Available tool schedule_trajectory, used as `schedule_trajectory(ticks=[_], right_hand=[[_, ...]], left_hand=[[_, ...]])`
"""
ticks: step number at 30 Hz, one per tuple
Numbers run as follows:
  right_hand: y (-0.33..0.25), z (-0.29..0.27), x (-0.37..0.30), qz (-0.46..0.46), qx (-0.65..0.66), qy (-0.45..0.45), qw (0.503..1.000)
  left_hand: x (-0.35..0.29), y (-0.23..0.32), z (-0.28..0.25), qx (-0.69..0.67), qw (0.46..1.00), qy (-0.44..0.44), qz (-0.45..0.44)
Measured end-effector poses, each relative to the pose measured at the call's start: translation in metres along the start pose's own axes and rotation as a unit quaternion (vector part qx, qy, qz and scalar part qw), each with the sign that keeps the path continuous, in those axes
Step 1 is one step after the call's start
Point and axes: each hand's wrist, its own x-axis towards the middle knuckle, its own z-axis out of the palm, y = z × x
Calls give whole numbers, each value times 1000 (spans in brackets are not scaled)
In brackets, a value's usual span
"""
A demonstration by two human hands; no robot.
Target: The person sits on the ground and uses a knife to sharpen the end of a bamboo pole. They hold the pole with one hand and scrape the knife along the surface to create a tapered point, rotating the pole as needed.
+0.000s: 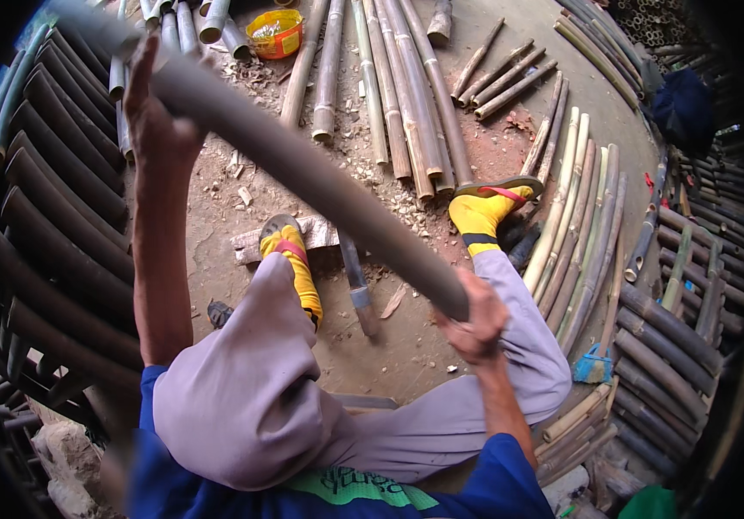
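Note:
A thick brown bamboo pole (303,177) runs slantwise across the upper middle, from the upper left down to the right, blurred by motion. My left hand (167,117) is raised at the far upper part of the pole, its palm and fingers against it. Around the near lower end, my right hand (475,318) is closed, just above my right thigh. Below the pole, a dark narrow tool with a lighter band (358,290) stands out from a pale chopped wood block (324,233); its exact kind is unclear. My left foot in a yellow sock (290,251) rests by that block.
Dark curved bamboo poles (56,216) are stacked at the left. Long bamboo poles (398,86) lie ahead, and more paler poles (579,225) lie right of my right foot (493,208). A yellow-orange basin (275,35) sits far off. Wood chips litter the ground (225,186).

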Motion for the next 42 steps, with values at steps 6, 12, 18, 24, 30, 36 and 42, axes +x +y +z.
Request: schedule_trajectory(ticks=[6, 12, 18, 24, 30, 36, 42], right_hand=[[23, 107, -51, 333, 119, 21, 935], [-8, 189, -123, 350, 25, -206, 913], [-18, 170, -105, 495, 107, -146, 850], [-28, 121, -71, 444, 210, -98, 866], [6, 145, -41, 430, 208, -157, 864], [19, 169, -26, 347, 173, -93, 917], [43, 173, -29, 423, 216, -175, 863]], left_hand=[[-66, 32, -28, 119, 956, 232, 133], [-92, 64, -3, 160, 936, 236, 205], [-106, 73, -2, 176, 940, 205, 207], [-101, 57, 0, 156, 946, 215, 185], [-92, 26, -10, 263, 921, 216, 188], [-82, 34, -15, 238, 938, 185, 172], [-74, 33, -15, 237, 944, 167, 158]])
